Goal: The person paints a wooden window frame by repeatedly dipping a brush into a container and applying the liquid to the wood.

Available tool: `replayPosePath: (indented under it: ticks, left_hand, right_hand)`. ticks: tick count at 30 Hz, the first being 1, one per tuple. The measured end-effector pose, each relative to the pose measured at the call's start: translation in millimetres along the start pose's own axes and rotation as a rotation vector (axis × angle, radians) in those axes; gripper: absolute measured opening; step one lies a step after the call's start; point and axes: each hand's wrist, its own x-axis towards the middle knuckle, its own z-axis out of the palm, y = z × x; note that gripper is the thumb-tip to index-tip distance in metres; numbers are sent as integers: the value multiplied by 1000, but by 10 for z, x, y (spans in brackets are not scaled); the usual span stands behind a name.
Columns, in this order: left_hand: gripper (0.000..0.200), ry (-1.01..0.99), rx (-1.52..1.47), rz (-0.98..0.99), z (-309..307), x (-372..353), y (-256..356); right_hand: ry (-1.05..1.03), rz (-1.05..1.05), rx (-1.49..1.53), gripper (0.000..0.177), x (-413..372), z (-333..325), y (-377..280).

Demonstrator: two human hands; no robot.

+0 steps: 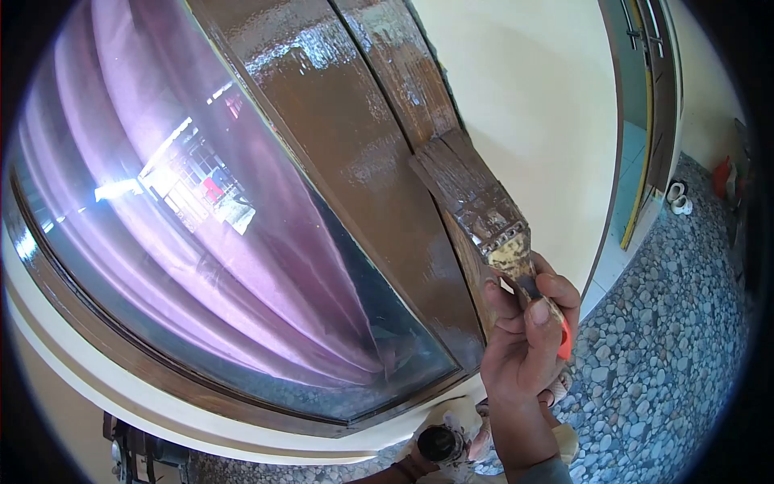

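Observation:
My right hand (528, 339) grips the handle of a wide paintbrush (472, 185). The brush is coated in brown paint, and its bristle tip lies against the narrow brown strip at the outer edge of the wooden window frame (339, 137). Wet brown paint shines on the frame. Low in the view, my left hand (421, 463) holds a small paint can (438, 444) with a dark opening and pale smears round it.
Left of the frame is a glass pane (242, 242) with a purple curtain behind it. A cream wall (532, 105) adjoins the frame. Beyond are an open doorway (637, 153), white shoes (680, 198) and a pebbled floor (645, 347). A dark object (145, 452) stands at bottom left.

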Motion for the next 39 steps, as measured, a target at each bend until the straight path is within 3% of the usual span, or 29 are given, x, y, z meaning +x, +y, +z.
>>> replayPosePath:
  ticks: [12,27,29,34,38,39]
  left_hand:
    - [49,-56,9,2,-225,-18,156]
    - [58,-96,0,-2,-315,-24,285]
    - [60,-101,-4,-4,-361,-57,293]
    - [63,-159,-1,-22,-259,-41,188]
    - [44,-83,48,-54,-156,-6,183]
    - [44,-181,153,-61,-174,22,199]
  right_hand:
    - [-65,-41,7,28,18,46,123]
    - [68,33,10,25,-148,-127,110]
    - [-49,-62,0,28,-108,-118,86]
    - [-83,-78,-56,28,-2,12,86]
    - [-51,-35,-111,27,-38,-53,179]
    - [-48,-32,-113,27,-47,-72,188]
